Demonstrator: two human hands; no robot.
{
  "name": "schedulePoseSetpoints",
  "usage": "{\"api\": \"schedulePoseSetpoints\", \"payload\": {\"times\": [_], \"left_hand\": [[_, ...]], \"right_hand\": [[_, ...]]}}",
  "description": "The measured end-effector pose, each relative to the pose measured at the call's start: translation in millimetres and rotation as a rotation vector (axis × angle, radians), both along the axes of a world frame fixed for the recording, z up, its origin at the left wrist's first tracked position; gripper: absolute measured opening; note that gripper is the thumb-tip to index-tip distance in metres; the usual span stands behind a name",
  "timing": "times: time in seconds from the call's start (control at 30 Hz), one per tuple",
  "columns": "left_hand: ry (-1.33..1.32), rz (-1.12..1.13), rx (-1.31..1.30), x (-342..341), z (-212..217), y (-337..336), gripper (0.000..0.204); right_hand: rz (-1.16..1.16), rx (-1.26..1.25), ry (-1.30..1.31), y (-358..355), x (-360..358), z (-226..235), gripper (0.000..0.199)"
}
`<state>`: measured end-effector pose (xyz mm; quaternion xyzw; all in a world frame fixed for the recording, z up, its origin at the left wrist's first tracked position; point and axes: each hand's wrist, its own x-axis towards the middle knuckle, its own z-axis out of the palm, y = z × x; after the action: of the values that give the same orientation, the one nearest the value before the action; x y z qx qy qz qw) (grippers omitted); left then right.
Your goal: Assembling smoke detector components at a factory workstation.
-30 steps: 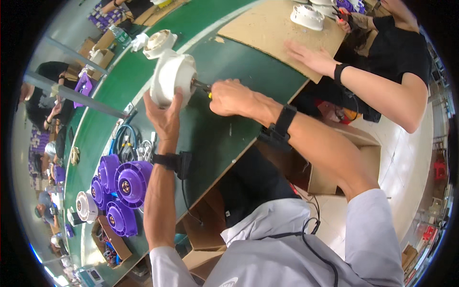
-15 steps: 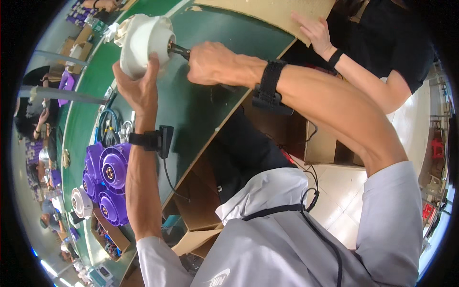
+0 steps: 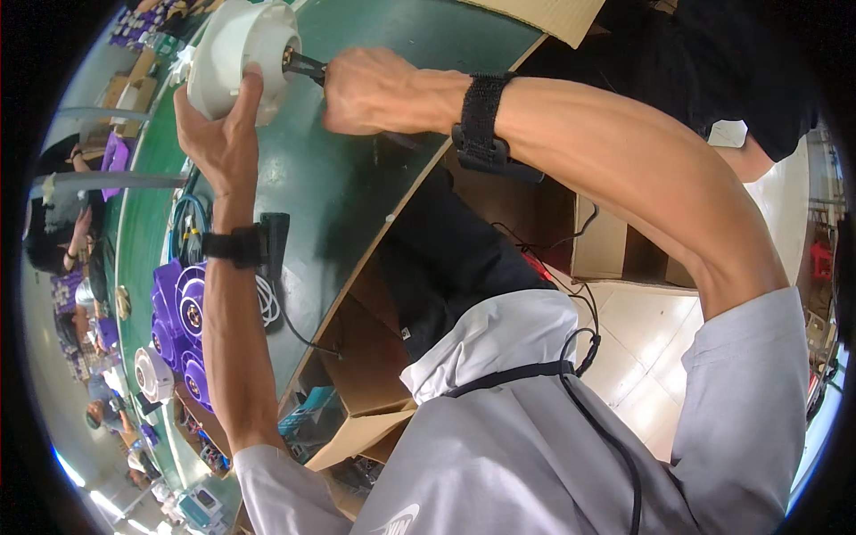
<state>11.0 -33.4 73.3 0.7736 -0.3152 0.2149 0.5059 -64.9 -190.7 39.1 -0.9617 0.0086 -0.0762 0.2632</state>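
My left hand (image 3: 223, 138) is wrapped around a white round plastic housing (image 3: 223, 67), with the thumb across its near side. The housing is tilted and raised over the green table (image 3: 334, 205). In my right hand (image 3: 370, 89) is a dark tool that looks like pliers (image 3: 308, 68). The jaws point left and meet a small brass-coloured part at the housing's centre. My right fist hides the tool's handles.
Purple round housings (image 3: 190, 312) stand together left of my left forearm, with a white round part (image 3: 153, 374) beyond them. Coiled cables (image 3: 267, 300) lie by my wrist. An open cardboard box (image 3: 374, 392) sits below the table edge. Another person's arm (image 3: 744, 162) is at the right.
Both my hands, the housing and the pliers have shifted up and left in the picture. The other person's hand at the upper right is out of sight. My grips are unchanged.
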Motion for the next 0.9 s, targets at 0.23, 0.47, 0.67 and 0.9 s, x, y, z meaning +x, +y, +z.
{"api": "schedulePoseSetpoints", "payload": {"times": [0.23, 0.47, 0.67, 0.9], "left_hand": [[-0.024, 0.006, 0.024, 0.2, 7.7, -0.2, 0.053], [-0.001, 0.083, 0.035, 5.1, 3.9, -3.2, 0.057], [0.062, 0.045, 0.087, 11.8, 9.8, -3.3, 0.055], [0.048, 0.067, 0.136, 22.7, 10.3, -5.8, 0.056]], "right_hand": [[-0.025, -0.030, -0.017, 7.1, -8.9, 7.0, 0.028], [-0.074, -0.067, 0.020, 12.9, -7.3, 7.2, 0.028], [-0.065, -0.049, 0.062, 8.9, -6.1, 9.2, 0.030], [-0.040, -0.085, 0.062, 6.8, 1.9, 2.5, 0.033]]}}
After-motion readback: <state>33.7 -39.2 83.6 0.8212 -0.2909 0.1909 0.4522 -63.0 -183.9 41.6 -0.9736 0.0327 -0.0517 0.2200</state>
